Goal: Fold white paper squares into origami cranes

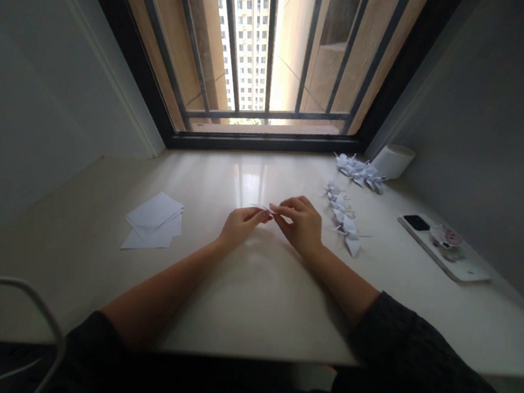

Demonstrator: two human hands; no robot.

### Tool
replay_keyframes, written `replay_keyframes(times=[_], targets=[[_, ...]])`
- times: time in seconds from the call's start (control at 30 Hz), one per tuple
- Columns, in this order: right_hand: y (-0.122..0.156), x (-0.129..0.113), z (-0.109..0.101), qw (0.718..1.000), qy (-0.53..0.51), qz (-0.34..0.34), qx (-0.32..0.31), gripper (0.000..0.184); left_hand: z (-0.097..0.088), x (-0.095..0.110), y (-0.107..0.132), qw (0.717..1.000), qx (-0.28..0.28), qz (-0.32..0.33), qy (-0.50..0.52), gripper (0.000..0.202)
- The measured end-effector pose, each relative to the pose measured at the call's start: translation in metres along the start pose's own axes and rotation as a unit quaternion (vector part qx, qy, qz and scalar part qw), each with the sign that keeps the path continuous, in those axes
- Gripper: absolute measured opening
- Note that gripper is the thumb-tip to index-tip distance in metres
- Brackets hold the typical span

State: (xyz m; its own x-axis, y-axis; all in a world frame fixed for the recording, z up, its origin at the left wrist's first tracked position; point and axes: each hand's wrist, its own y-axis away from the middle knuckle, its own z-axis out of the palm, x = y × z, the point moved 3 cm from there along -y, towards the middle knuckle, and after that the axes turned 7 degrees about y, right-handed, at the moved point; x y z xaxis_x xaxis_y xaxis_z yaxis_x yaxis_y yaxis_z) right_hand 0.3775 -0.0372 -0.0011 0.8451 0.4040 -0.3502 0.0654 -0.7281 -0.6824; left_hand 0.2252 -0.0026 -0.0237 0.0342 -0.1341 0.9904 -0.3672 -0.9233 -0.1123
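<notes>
Remotely, I watched the left hand [238,226] and right hand [303,228] pinch small white paper [258,206], seemingly mid-fold; next called for precise creasing.

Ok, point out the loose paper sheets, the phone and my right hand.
Paper sheets [155,210]: head view, middle of the top sheet.
Phone [466,268]: head view, on its white back.
Right hand [304,228]: head view, on the back of the hand.

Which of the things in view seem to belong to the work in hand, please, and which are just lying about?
Seemingly part of the work:
thin white piece, held by the left hand and right hand
white paper sheets
folded paper figures

Apparently just lying about:
phone
white cylinder
pale cable
</notes>
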Motion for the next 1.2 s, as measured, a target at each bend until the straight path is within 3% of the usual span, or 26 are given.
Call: replay_keyframes(times=[0.1, 0.2, 0.43, 0.67, 1.0, 1.2], targets=[[0.000, -0.004, 0.003, 0.997, 0.025, -0.064, -0.028, 0.020, -0.002, 0.000, -0.001, 0.999, 0.028, 0.015, 0.016, 0.039], [0.001, -0.004, 0.007, 0.996, -0.012, -0.068, -0.048, 0.030, -0.005, -0.001, -0.004, 0.996, 0.059, 0.014, 0.058, 0.040], [0.004, 0.003, 0.012, 0.980, -0.186, 0.054, -0.039, 0.025, -0.009, -0.004, -0.007, 0.994, 0.076, -0.002, 0.077, 0.037], [0.004, 0.009, 0.018, 0.947, -0.266, 0.168, -0.070, 0.032, -0.010, -0.004, -0.008, 0.995, 0.067, -0.001, 0.068, 0.036], [0.003, 0.021, 0.031, 0.900, -0.377, 0.216, -0.046, 0.028, -0.012, -0.007, -0.008, 0.993, 0.088, -0.011, 0.082, 0.037], [0.002, 0.017, 0.032, 0.911, -0.351, 0.205, -0.071, 0.027, -0.011, -0.005, -0.007, 0.993, 0.091, -0.003, 0.074, 0.037]])
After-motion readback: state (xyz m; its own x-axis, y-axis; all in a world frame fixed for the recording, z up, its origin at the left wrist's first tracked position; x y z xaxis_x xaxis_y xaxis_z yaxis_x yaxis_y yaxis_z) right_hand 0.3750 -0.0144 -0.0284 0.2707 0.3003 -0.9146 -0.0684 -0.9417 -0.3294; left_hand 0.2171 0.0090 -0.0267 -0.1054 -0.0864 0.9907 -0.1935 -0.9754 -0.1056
